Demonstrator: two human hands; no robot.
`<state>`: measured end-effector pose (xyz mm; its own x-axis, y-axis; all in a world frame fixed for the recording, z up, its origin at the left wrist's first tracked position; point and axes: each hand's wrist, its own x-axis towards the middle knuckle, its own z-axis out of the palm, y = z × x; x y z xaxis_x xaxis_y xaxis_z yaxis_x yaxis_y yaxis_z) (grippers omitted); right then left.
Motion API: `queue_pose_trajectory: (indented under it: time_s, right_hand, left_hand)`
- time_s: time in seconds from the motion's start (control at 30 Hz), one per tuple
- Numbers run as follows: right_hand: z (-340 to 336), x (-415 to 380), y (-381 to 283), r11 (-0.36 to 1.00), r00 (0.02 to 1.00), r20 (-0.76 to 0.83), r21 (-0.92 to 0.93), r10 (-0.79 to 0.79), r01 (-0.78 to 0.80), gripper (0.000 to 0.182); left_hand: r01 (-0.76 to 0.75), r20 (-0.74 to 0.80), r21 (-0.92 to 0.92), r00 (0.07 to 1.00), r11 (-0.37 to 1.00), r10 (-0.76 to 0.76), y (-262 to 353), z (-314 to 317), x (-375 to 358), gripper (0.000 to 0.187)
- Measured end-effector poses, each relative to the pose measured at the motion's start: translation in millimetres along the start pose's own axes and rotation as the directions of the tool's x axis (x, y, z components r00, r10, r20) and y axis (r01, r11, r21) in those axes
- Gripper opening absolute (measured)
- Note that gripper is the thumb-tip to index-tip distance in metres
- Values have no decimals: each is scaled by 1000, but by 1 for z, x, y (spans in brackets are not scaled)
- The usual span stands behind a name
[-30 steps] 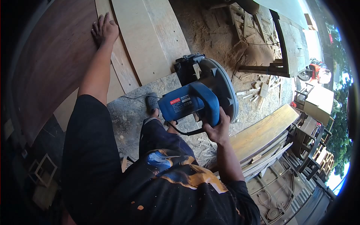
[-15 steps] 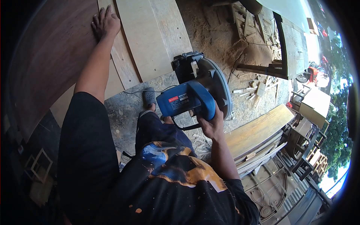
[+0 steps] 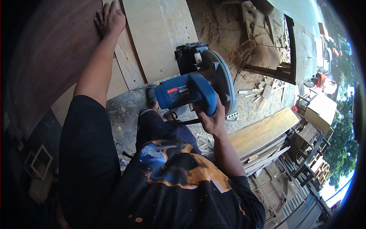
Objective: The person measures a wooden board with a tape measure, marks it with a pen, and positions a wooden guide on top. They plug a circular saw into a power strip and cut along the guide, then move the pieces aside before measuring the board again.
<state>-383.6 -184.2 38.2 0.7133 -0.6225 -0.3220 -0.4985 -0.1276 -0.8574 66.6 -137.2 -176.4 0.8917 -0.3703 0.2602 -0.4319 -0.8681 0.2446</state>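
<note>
Overhead, the right hand is gripping a blue circular saw tightly above the sawdusty floor, while the left hand is resting spread, probably flat, on a brown plywood sheet beside pale boards.

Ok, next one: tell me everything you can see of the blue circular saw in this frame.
The circular saw has a glossy blue plastic motor housing with a red-and-white label, a grey metal blade guard rounded over the disc, and a black block at its front end. A black cord leaves the handle end. The right hand grips its handle from below and carries it in the air, tilted, above the dusty concrete floor and close to the near end of the pale plywood boards. Nothing else touches it. The blade's teeth cannot be made out.
</note>
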Motion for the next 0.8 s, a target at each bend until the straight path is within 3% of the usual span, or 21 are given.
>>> queue_pose_trajectory:
  time_s: [0.3, 0.4, 0.47, 0.63, 0.7, 0.8]
  right_hand:
    - [7, 40, -17, 999, 999, -5, -21, -40, 40, 65]
    - [10, 56, -24, 999, 999, 11, 27, 45, -45, 65]
    - [12, 68, -22, 999, 999, -16, 9, -40, 41, 63]
    - [17, 100, -35, 997, 997, -21, -6, -74, 74, 61]
    - [18, 114, -49, 998, 998, 42, 50, 47, -49, 59]
    - [24, 137, -54, 999, 1000, 11, 40, 2, -2, 56]
  left_hand:
    - [-10, -40, -15, 999, 1000, 9, -4, 7, -1, 51]
    - [-7, -34, -11, 999, 1000, 7, -3, 6, -1, 51]
    - [-8, -39, -14, 999, 1000, 7, -5, 10, -1, 51]
    - [-13, -36, -19, 999, 1000, 13, 1, 1, -4, 51]
    - [-10, -40, -10, 999, 1000, 10, 2, -2, -6, 51]
    - [-6, -13, -41, 1000, 999, 5, 5, -10, -6, 50]
